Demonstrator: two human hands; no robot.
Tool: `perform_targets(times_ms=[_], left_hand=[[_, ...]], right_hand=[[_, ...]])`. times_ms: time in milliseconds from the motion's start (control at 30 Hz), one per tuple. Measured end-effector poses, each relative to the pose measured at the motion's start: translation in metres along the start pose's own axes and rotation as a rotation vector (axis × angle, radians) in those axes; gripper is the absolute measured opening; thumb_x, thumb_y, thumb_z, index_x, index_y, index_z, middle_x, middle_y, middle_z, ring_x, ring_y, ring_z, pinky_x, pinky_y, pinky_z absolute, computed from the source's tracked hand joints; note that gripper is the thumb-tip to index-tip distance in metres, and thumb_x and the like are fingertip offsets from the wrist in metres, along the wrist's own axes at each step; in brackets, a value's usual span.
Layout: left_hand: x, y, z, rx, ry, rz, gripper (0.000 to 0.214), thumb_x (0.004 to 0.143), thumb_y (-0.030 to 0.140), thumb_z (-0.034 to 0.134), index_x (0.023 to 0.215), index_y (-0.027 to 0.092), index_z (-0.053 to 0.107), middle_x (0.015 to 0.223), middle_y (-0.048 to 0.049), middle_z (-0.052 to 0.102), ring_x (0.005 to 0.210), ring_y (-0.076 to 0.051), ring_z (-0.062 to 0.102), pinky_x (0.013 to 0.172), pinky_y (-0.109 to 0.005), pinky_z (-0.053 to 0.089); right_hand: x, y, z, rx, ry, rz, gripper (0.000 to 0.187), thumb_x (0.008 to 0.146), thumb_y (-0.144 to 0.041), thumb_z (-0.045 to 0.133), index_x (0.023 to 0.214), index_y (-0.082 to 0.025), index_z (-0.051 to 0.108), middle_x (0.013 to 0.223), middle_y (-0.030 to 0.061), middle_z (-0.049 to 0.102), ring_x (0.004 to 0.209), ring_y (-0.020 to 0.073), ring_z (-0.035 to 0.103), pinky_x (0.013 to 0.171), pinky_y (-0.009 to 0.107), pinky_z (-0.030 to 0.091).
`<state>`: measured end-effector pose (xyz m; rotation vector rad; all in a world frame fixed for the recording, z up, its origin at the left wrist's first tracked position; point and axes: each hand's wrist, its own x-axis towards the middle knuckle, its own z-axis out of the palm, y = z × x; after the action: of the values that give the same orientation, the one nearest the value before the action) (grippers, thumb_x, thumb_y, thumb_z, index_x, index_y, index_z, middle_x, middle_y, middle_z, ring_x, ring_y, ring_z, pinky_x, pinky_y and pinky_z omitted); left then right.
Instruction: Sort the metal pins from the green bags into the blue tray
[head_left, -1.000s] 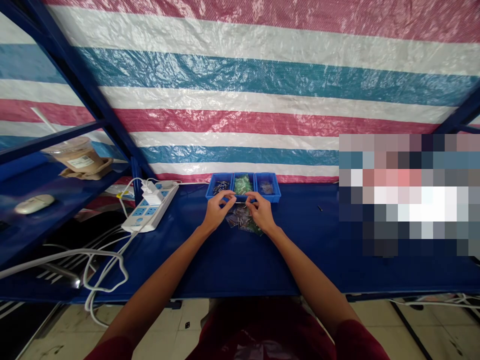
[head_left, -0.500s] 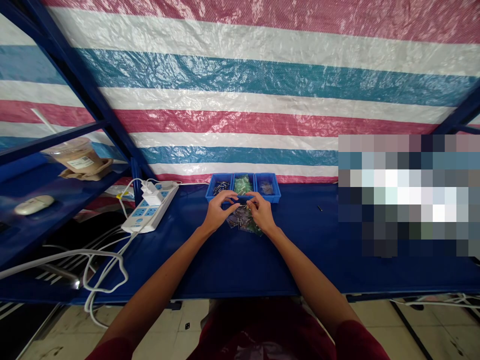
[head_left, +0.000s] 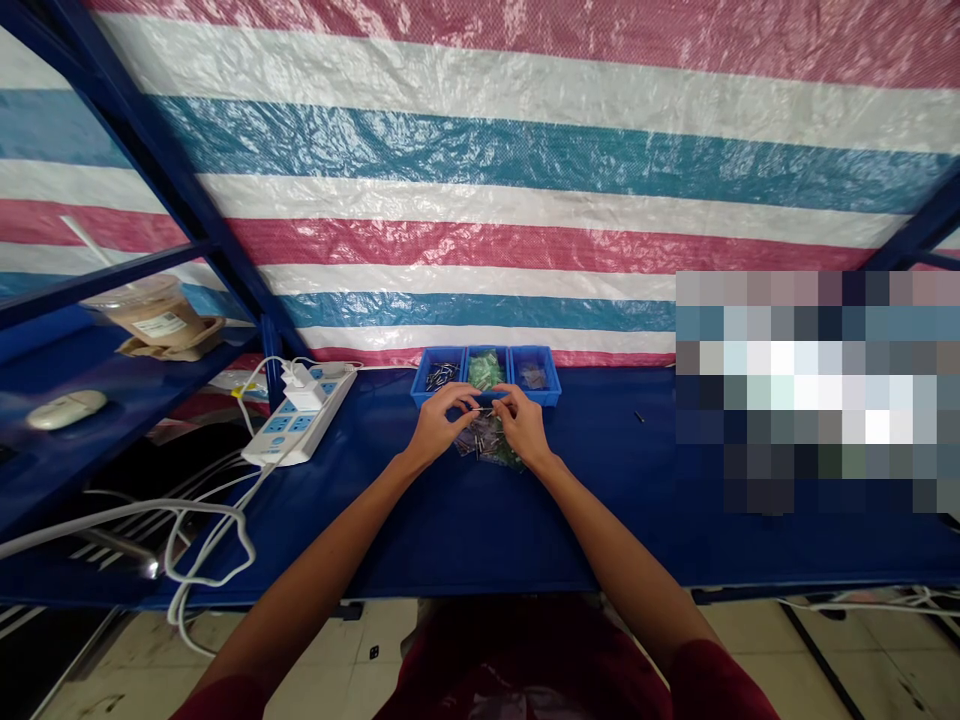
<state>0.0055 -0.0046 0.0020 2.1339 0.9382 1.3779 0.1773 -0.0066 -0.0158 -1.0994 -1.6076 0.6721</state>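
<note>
My left hand (head_left: 439, 420) and my right hand (head_left: 525, 424) face each other over a small pile on the table. Between their pinched fingertips spans a thin metal pin (head_left: 486, 410), gripped at its left end by the left fingers and at its right end by the right ones. Its exact kind is too small to make out. Below lies the pile of clear bags (head_left: 487, 440) with dark metal pins and green pieces among them. Just behind the hands stands a blue three-part bin (head_left: 534, 402), holding dark metal pins (head_left: 441, 376), green pieces (head_left: 486, 370) and clear plastic pieces (head_left: 534, 376).
One loose dark pin (head_left: 639, 417) lies right on the blue table (head_left: 480, 540). A white power strip (head_left: 300, 430) with plugs and white cables (head_left: 214, 540) is at left. On the left shelf are a drink cup (head_left: 161, 315) and a mouse (head_left: 67, 410). The far right is pixelated.
The left thumb and fingers have closed together onto the pin's left end. The right hand has hardly moved. Pile and bin look the same.
</note>
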Motion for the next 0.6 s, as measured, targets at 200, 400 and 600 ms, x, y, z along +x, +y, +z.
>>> perform_targets(times_ms=[200,400,600], left_hand=[[0.0,-0.001,-0.001,0.045,0.001,0.004,0.022,0.087,0.032,0.061,0.102,0.016,0.065,0.097,-0.0099,0.065,0.08,-0.019,0.065,0.068,-0.031,0.055],[-0.001,-0.007,-0.002,0.047,0.04,-0.033,0.024,0.087,0.033,0.061,0.105,0.017,0.065,0.107,-0.0101,0.062,0.077,-0.016,0.065,0.07,-0.031,0.056],[-0.001,-0.013,-0.003,0.071,0.051,-0.053,0.026,0.087,0.035,0.061,0.106,0.018,0.064,0.111,-0.0097,0.062,0.076,-0.016,0.066,0.07,-0.031,0.056]], right_hand=[[0.0,0.003,0.002,-0.002,0.0,-0.005,0.023,0.088,-0.032,0.051,0.105,-0.021,0.062,0.07,0.0006,0.066,0.061,0.0171,0.061,0.061,0.028,0.047],[0.0,0.002,0.001,-0.024,0.055,-0.034,0.023,0.089,-0.033,0.051,0.104,-0.02,0.063,0.083,0.0037,0.068,0.07,0.0171,0.062,0.063,0.027,0.048],[-0.001,0.0,0.001,0.031,0.094,-0.071,0.023,0.088,-0.031,0.054,0.104,-0.019,0.063,0.091,0.0068,0.068,0.08,0.0188,0.064,0.063,0.027,0.051]])
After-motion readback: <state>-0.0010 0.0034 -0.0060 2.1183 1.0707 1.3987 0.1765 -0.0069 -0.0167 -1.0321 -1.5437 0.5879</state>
